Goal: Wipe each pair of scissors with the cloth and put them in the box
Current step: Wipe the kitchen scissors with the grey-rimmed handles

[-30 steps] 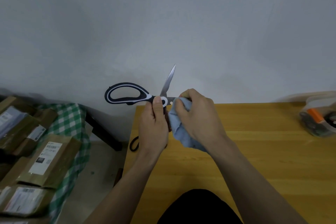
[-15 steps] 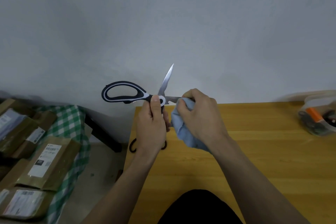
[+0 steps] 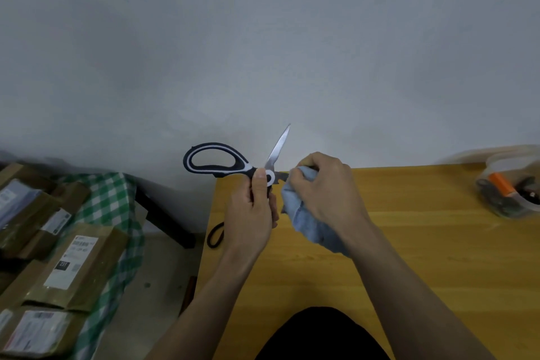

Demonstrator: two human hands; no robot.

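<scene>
**Inspector:** Step in hand?

**Assistant:** Wiping. The left hand grips the scissors at the pivot, thumb on the white boss, above the table's far left corner. They are splayed: one blade points to one o'clock, one handle loop to nine. The right hand pinches the blue cloth around the other blade, which runs toward three o'clock and is mostly hidden.

**Inspector:** Next move?

**Assistant:** In my judgement, draw the cloth outward to that tip, then treat the raised blade.

**Inspector:** Surroundings, obstructions?

**Assistant:** The clear box, already holding items, sits at three o'clock, well apart across bare tabletop. Parcels lie on green checked fabric at eight o'clock. Nothing blocks the path; the exposed point is the hazard.
</scene>
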